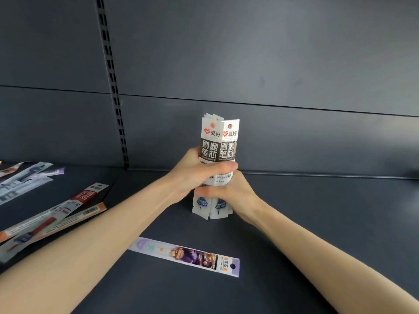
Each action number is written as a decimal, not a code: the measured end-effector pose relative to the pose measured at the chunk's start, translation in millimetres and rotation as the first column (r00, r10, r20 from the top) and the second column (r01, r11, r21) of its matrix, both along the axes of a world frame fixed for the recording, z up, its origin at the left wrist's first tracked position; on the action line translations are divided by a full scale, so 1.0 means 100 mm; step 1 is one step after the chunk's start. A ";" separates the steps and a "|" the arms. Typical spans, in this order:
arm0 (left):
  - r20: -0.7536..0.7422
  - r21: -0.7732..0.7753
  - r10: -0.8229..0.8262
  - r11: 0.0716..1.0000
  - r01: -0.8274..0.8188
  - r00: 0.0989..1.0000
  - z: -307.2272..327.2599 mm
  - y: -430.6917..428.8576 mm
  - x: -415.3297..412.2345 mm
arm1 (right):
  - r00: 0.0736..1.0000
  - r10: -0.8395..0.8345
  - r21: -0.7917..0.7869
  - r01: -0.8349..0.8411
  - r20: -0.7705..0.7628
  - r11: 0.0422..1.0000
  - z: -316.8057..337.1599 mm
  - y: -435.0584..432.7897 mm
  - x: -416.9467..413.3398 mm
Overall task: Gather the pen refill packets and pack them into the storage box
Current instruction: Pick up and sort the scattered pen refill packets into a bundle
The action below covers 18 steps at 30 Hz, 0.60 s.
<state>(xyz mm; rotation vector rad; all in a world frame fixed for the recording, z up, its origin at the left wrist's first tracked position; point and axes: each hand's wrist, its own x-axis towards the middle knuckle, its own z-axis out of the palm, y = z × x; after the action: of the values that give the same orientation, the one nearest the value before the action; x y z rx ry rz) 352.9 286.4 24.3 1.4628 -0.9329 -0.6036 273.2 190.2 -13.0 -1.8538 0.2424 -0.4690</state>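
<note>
Gripping one upright bundle of pen refill packets (218, 145): left hand (199, 175) above, right hand (233, 196) below. One purple packet (188, 257) lies flat nearby.

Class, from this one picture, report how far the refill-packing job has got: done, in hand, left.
Done: a bundle of packets is gathered. In hand: left hand and right hand grip it upright. Left: the purple packet and loose packets lie on the shelf; no storage box shows, so nothing looks packed.
</note>
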 end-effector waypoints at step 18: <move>0.456 0.313 0.038 0.929 -0.201 0.889 -0.25 1.00 -0.61 | 0.998 0.064 0.157 -0.064 0.004 0.986 0.11 0.36 -1.16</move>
<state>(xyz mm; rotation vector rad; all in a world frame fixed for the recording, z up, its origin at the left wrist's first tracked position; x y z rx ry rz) 291.8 386.1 -0.9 2.0252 -1.1106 -0.3549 157.3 226.3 -2.1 -1.7028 0.2141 -0.3932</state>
